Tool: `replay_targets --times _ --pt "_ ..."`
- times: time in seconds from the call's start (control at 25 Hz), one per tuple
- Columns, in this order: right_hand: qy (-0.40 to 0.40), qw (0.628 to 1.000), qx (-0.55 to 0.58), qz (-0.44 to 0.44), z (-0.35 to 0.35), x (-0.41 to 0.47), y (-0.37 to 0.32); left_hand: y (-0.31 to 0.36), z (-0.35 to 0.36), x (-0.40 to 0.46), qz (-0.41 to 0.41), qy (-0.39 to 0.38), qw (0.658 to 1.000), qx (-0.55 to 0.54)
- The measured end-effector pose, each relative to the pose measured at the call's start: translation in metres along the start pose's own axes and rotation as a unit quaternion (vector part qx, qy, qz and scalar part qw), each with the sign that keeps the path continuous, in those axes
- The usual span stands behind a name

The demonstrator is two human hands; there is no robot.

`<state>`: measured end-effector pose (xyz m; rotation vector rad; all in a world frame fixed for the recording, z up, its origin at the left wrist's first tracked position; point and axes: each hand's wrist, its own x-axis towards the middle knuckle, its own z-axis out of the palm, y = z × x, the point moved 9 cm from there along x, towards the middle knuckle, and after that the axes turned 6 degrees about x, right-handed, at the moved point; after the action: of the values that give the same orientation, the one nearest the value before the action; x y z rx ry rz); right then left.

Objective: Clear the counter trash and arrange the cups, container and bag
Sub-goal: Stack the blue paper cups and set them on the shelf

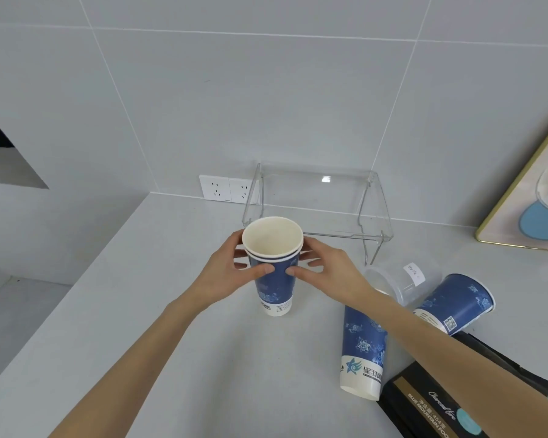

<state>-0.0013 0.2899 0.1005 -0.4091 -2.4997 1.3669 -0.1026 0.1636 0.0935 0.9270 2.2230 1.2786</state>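
Stack: two nested blue cups (274,273) stood upright on the bench (178,311), mouth up, in front of a clear rack (317,200).
Left hand (231,273): fingers curled round the stack's left side, thumb on the front.
Right hand (326,273): fingers curled round its right side, thumb on the front.
Loose cups: one lying cup (363,349) and a tipped cup (456,303) lay on their sides to the right, long axes roughly toward the viewer.
Container: clear tub (405,279) on its side between them.
Bag: black bag (434,406) at lower right.
Nearer hand: the right, judging by position.
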Motion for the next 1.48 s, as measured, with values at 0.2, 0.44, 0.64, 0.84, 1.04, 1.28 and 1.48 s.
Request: replay_targets --times 0.2,0.44,0.64,0.84,1.04,1.28,1.48 --pt "0.03 0.999 0.007 -0.043 -0.033 0.022 -0.039 0.041 -0.03 0.025 0.039 0.018 0.999 0.025" --pt "0.047 0.996 -0.016 -0.077 -0.07 0.067 -0.066 0.087 -0.057 0.07 0.082 0.033 0.994 0.059" --pt "0.072 0.994 -0.029 -0.074 -0.089 0.113 -0.062 0.107 -0.065 0.117 0.102 0.031 0.99 0.094" --pt "0.082 0.994 -0.046 -0.06 -0.093 0.166 -0.047 0.097 -0.07 0.167 0.087 0.032 0.993 0.071" --pt "0.085 0.994 -0.04 -0.052 -0.089 0.209 -0.031 0.077 -0.073 0.207 0.066 0.041 0.996 0.049" --pt "0.085 0.994 -0.053 -0.041 -0.086 0.231 -0.015 0.062 -0.067 0.233 0.074 0.041 0.995 0.042" --pt "0.088 0.995 -0.039 -0.031 -0.082 0.232 -0.01 0.06 -0.062 0.236 0.083 0.047 0.995 0.025"
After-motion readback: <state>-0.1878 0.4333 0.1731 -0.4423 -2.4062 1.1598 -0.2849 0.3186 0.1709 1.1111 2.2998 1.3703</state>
